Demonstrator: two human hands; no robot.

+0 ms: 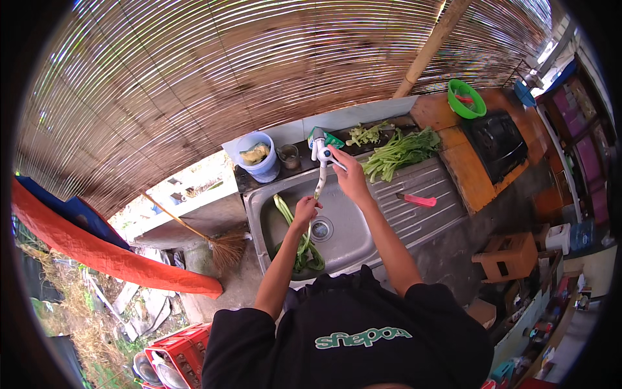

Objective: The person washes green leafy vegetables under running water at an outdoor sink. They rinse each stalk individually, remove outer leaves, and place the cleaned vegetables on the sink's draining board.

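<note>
My left hand (307, 212) is closed on the pale stalk of a leafy green vegetable at the faucet's spout, over a stainless steel sink (347, 238). The fingers of my right hand (347, 172) touch the lever of the white faucet (322, 154). Leafy greens (309, 257) lie at the left of the basin, beside a pale stalk (283, 208). On the ribbed drainboard (413, 180) rests a knife with a pink handle (420, 200), blade pointing left. Behind it lies a bunch of leafy greens (401, 153), with trimmed leaves (368, 134) on the ledge.
A pail (259, 163) holding a sponge and a glass (289, 158) stand on the back ledge. To the right are a green basin (466, 99) and a black stove (495, 143). A broom (226, 245) leans at the left; a plastic stool (510, 257) stands at the right.
</note>
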